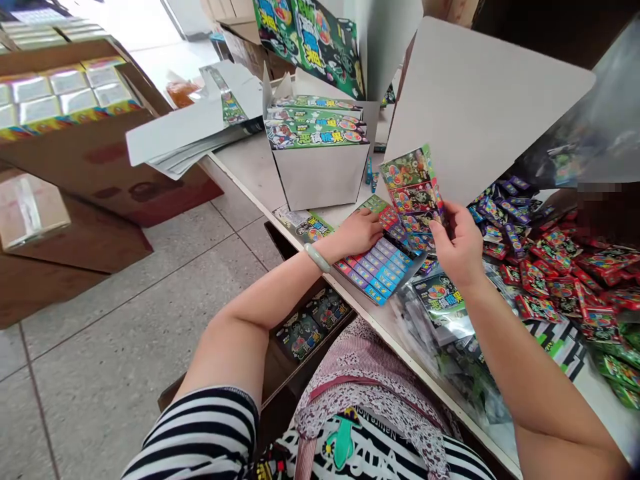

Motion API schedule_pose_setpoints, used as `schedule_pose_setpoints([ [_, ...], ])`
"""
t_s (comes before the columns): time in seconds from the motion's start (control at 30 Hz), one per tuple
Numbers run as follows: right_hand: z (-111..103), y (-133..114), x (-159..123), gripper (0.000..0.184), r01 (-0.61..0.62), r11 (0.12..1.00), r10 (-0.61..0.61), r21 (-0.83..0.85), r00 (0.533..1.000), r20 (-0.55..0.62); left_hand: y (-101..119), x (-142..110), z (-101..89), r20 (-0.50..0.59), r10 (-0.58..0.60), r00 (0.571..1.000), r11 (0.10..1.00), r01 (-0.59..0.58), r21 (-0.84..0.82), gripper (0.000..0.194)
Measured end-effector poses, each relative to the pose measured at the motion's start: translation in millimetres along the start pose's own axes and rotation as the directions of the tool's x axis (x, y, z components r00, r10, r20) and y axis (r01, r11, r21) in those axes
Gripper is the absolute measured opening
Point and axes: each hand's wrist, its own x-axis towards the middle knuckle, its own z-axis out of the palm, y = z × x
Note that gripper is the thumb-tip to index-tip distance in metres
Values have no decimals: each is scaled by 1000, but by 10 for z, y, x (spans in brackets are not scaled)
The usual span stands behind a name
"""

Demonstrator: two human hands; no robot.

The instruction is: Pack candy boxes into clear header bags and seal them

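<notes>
My right hand (457, 243) is closed on a row of candy packets (413, 200), with several green, red, purple and blue printed panels. It is held up over the table, thumb on the front. My left hand (360, 232) lies with fingers stretched out on a colourful printed card (380, 267), patterned with rows of small candy pictures, near the table's front edge. Behind that hand stands a white open carton (323, 177), filled with several upright green candy boxes (315, 127). Beside my right wrist lies a clear bag with a printed candy label (443, 293).
Loose red candy packets (555, 267) and purple ones (505, 207) are heaped at the right. A large white cardboard panel (480, 100) leans behind my right hand. Flat white card sheets (185, 147) overhang the table's left end. Brown cartons (105, 173) stand on the floor.
</notes>
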Motion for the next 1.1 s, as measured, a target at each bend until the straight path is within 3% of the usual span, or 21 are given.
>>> schedule_pose_setpoints([
  [0.1, 145, -23, 28, 48, 82, 996, -82, 38, 997, 7, -44, -45, 23, 25, 20, 999, 1000, -19, -15, 37],
  [0.27, 338, -26, -25, 42, 273, 961, -267, -44, 957, 109, -166, -65, 18, 12, 40, 999, 977, -36, -212, 30],
  [0.33, 334, 10, -82, 44, 269, 960, -253, -77, 953, 168, -259, -112, -18, 29, 14, 999, 955, -5, -295, 29],
  [0.37, 321, 33, -110, 45, 243, 965, -220, -98, 955, 197, -318, -152, -44, 23, -52, 998, 942, 57, -332, 29],
  [0.43, 296, 80, -149, 46, 174, 974, -131, -145, 954, 270, -445, -253, -106, -41, -293, 955, 877, 251, -410, 28],
  [0.53, 321, 130, -150, 47, 115, 969, -26, -217, 926, 376, -593, -367, -183, -91, -602, 794, 683, 451, -575, 30],
  [0.57, 348, 138, -140, 47, 118, 963, -13, -240, 918, 396, -616, -374, -195, -58, -631, 774, 632, 469, -617, 32],
  [0.63, 419, 141, -124, 46, 146, 951, -18, -274, 907, 421, -622, -334, -195, 35, -619, 784, 587, 492, -642, 34],
  [0.73, 523, 134, -155, 49, 194, 933, -30, -304, 882, 471, -586, -201, -159, 139, -598, 789, 606, 559, -566, 39],
  [0.83, 596, 143, -243, 51, 190, 905, 30, -382, 865, 502, -575, -97, -113, 230, -624, 747, 585, 642, -496, 42],
  [0.93, 653, 165, -287, 54, 175, 884, 87, -435, 850, 519, -605, -55, -76, 312, -656, 688, 504, 706, -497, 43],
  [1.03, 686, 179, -226, 58, 158, 884, 133, -439, 816, 562, -634, -31, -61, 338, -688, 642, 434, 737, -518, 49],
  [1.1, 645, 178, -167, 60, 121, 902, 158, -414, 801, 578, -641, -33, -64, 339, -695, 634, 418, 740, -527, 52],
])
